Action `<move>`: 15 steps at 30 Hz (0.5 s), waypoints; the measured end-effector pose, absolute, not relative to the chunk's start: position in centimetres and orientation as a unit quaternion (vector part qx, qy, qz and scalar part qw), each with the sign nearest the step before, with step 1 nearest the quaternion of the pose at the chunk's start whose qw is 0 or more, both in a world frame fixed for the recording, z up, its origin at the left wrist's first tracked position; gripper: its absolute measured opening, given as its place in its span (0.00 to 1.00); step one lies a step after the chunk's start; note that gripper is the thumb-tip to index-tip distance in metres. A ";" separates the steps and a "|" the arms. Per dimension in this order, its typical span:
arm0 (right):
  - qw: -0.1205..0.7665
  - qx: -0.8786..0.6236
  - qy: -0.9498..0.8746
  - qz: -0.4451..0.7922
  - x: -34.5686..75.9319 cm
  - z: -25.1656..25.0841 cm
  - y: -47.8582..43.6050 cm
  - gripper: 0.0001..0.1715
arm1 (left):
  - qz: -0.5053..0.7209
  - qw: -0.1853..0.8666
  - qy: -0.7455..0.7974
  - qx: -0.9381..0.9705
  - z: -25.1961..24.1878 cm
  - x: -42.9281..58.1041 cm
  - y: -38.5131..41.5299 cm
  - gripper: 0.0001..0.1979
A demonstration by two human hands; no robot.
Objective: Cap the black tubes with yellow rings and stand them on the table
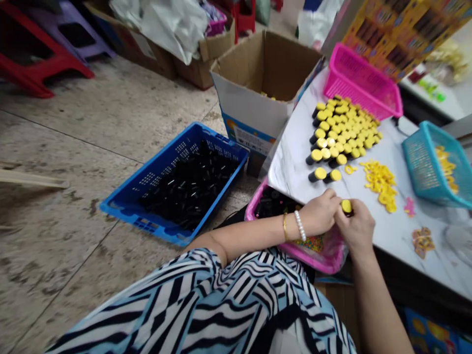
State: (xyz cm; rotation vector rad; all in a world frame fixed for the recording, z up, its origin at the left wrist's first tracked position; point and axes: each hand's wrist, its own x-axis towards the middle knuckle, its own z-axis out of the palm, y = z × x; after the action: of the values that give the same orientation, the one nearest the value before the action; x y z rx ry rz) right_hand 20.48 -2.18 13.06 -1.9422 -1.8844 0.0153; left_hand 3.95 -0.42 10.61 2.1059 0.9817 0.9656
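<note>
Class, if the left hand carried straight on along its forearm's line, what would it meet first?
Most likely the right hand, which holds a yellow-capped piece; whether the left hand is touching either one is hard to tell.

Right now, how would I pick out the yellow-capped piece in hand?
Find the white marbled table at right, then its near edge, where the left hand meets the right hand. The yellow-capped piece shows in the latter's grip. Unlike the similar capped tubes clustered farther back, this one is held.
</note>
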 end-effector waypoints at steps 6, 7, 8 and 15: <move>0.268 -0.705 -0.656 0.028 20.0 11.5 0.3 0.39 | 0.432 0.159 0.536 0.708 10.6 -3.1 1.5 0.31; 0.268 -0.710 -0.650 0.037 19.6 11.4 1.2 0.46 | 0.418 0.149 0.558 0.701 10.9 -3.6 2.4 0.38; 0.263 -0.715 -0.647 0.046 19.2 11.5 2.1 0.52 | 0.402 0.143 0.569 0.703 11.2 -3.9 3.4 0.46; 0.221 -0.719 -0.655 0.075 16.1 12.9 8.2 0.48 | 0.276 0.172 0.574 0.751 13.0 -3.3 9.6 0.62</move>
State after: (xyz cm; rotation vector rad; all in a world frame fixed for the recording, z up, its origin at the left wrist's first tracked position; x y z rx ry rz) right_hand 16.10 8.16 12.87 -1.9869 -1.8096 0.2073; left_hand -3.30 9.58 13.04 2.1325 1.6301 0.7825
